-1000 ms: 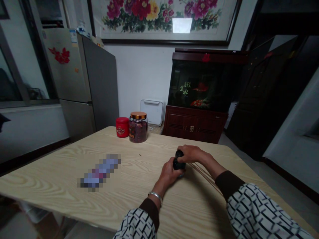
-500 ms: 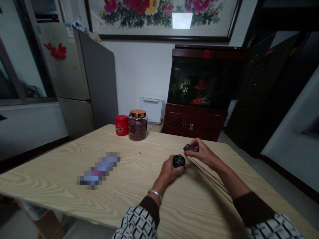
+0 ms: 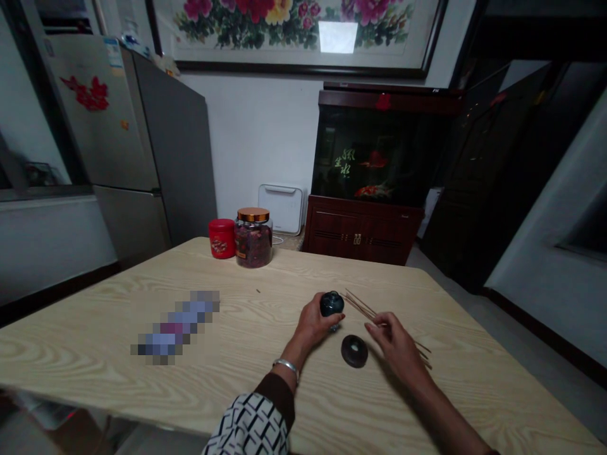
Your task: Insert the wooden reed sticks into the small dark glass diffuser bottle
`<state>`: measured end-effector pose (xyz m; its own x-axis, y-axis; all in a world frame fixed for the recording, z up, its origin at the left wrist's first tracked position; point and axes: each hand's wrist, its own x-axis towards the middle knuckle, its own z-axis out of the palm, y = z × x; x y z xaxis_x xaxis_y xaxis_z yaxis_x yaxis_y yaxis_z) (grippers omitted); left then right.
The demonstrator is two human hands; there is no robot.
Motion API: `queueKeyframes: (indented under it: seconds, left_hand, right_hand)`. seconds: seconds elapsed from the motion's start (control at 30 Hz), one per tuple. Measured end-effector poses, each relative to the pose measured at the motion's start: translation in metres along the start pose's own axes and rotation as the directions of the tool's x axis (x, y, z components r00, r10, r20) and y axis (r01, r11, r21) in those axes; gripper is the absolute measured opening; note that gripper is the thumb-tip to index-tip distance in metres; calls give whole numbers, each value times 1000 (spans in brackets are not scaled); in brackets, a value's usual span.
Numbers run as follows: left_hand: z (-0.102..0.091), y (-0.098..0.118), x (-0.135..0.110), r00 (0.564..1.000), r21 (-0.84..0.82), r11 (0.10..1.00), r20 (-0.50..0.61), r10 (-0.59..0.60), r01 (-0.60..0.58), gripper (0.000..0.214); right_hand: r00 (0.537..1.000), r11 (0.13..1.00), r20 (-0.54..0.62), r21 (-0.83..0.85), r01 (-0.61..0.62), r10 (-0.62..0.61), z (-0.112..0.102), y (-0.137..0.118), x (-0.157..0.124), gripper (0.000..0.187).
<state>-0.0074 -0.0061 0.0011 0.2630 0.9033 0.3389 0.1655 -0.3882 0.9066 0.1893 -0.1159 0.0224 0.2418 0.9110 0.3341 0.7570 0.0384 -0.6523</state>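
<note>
My left hand [image 3: 313, 325] is wrapped around a small dark, glossy bottle [image 3: 332, 304] standing at the middle right of the table, its rounded top showing above the fingers. Just in front of it, a dark round cap [image 3: 354, 351] with a pale spot at its centre lies on the tabletop. Several thin brown sticks [image 3: 361, 306] stretch from beside the bottle toward the right. Over their middle, my right hand [image 3: 396, 344] has its fingers curled and closed around them; the palm side is hidden.
The light wooden table [image 3: 265, 354] carries a blurred-out flat item [image 3: 177, 327] on its left. Toward the back edge stand a red canister [image 3: 222, 239] and a clear jar [image 3: 254, 240] with a copper lid. Beyond are a fridge [image 3: 175, 139] and a fish tank [image 3: 370, 151].
My right hand has let go of the dark cap, which now lies on the table, and has come back onto the sticks. My left hand keeps its hold on the bottle. The view has shifted slightly.
</note>
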Motion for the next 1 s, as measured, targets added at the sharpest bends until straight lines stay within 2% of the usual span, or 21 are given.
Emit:
queueKeyframes:
  seconds: [0.07, 0.13, 0.2, 0.4, 0.57, 0.67, 0.77, 0.83, 0.87, 0.93, 1.0]
  left_hand:
    - [0, 0, 0, 1000, -5, 1000, 4, -6, 6, 56]
    - [0, 1, 0, 1000, -12, 1000, 8, -8, 8, 57]
    - [0, 0, 0, 1000, -11, 1000, 4, -5, 5, 58]
    - [0, -2, 1, 1000, 1, 1000, -14, 4, -4, 60]
    - [0, -4, 1, 1000, 20, 1000, -12, 6, -6, 60]
    - [1, -5, 1, 1000, 24, 1000, -10, 2, -2, 59]
    - [1, -3, 1, 1000, 29, 1000, -4, -10, 10, 59]
    - [1, -2, 1, 1000, 27, 1000, -4, -16, 16, 59]
    - [1, -1, 1, 1000, 26, 1000, -5, -17, 17, 59]
    - [0, 0, 1, 1000, 25, 1000, -7, -13, 13, 59]
    - [0, 1, 1, 1000, 26, 1000, -3, -9, 9, 59]
  right_hand:
    - [999, 980, 44, -200, -9, 18, -13, 8, 19, 19]
    - [989, 911, 143, -412, 21, 41, -22, 15, 33, 12]
    - [971, 839, 217, -542, 39, 95, -24, 22, 40, 9]
    - [964, 767, 230, -640, 47, 132, -21, 26, 42, 16]
    - [961, 715, 270, -683, 149, 57, -20, 24, 43, 24]
    - [966, 733, 257, -663, 152, 32, -24, 23, 45, 20]
    - [993, 865, 117, -499, 58, 1, -31, 16, 55, 17]
    - [1000, 979, -17, -204, -9, 5, -34, 5, 65, 18]
    - [997, 1000, -79, -9, -26, 26, -35, -3, 70, 18]
    - [982, 934, -168, 357, -18, 83, -34, -21, 80, 24]
    - [968, 820, -216, 572, 21, 127, -28, -40, 87, 33]
